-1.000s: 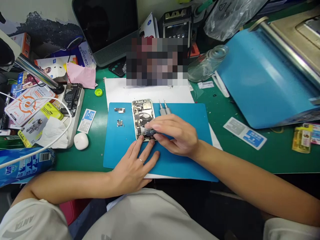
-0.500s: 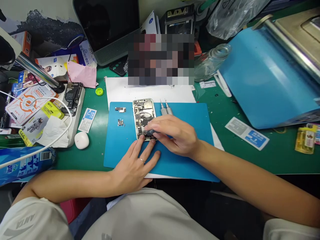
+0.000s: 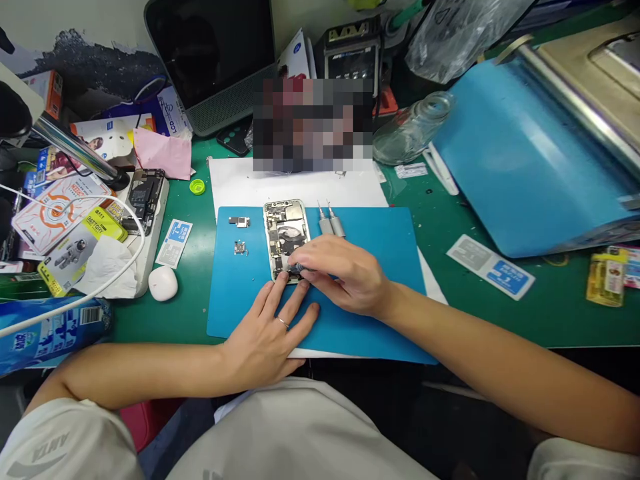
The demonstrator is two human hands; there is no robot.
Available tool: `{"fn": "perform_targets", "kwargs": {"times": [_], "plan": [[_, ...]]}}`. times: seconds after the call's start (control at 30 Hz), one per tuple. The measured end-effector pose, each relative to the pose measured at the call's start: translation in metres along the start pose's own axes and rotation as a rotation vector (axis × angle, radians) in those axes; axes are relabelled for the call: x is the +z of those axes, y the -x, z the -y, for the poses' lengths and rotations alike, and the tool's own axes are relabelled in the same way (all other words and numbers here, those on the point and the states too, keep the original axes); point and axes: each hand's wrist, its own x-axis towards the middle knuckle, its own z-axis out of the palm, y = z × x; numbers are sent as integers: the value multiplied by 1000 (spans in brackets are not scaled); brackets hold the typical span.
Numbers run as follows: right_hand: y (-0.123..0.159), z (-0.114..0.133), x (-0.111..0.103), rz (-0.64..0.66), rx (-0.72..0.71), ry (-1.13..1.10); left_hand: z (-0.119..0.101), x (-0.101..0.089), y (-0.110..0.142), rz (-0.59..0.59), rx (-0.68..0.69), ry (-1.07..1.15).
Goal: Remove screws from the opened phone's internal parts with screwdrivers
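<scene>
An opened smartphone (image 3: 286, 223), its inner parts bare, lies upright on the blue mat (image 3: 385, 267). My left hand (image 3: 273, 327) rests flat with fingers spread, the fingertips against the phone's lower end. Above that end, my right hand (image 3: 345, 273) pinches a small dark grey screwdriver (image 3: 299, 267); its tip is hidden by the fingers. Two grey screwdrivers (image 3: 330, 220) lie just beyond my right hand. Left of the phone are a small metal phone part (image 3: 239, 221) and a little cluster of tiny parts (image 3: 241, 248).
A white sheet (image 3: 230, 180) lies partly under the mat. To the left are a white earbud case (image 3: 163, 284), another opened phone (image 3: 143, 200) and piled boxes. A glass jar (image 3: 413, 130) and a blue-covered block (image 3: 525, 160) stand on the right. A white cable (image 3: 135, 247) arcs at left.
The view has shifted slightly. My right hand and the screwdriver stay over the phone's lower end, with only a slight change of the fingers. My left hand keeps its place.
</scene>
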Motion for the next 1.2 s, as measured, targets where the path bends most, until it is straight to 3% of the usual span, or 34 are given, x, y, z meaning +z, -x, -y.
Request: {"fn": "perform_targets", "kwargs": {"times": [1.2], "plan": [[2,-2,-1,13,14,29,-2,1,1,-26,-11,-28]]}}
